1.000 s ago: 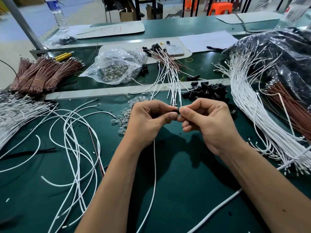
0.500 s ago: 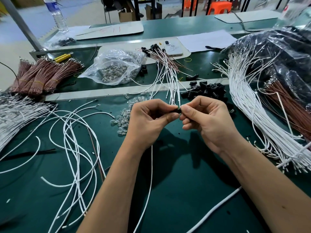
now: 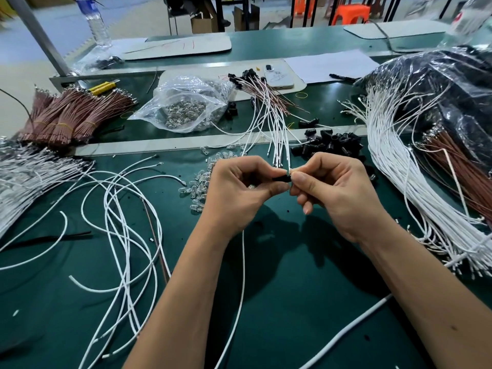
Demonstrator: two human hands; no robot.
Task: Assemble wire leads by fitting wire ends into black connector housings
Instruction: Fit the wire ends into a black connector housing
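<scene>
Hands have drifted apart a touch since a moment ago, so now you can see the black connector housing (image 3: 281, 179) pinched in the left hand (image 3: 241, 191), open end toward the right hand (image 3: 336, 193). Right thumb and forefinger nip something small and pale at its mouth, probably the terminal going in. A white wire (image 3: 241, 278) trails down from under the left hand toward the near edge of the tabletop (image 3: 292, 302). Spare housings (image 3: 334, 143) are piled just behind the hands, handy for grabbing. Further back, a clear bag (image 3: 183, 102) holds little glassy bulbs.
</scene>
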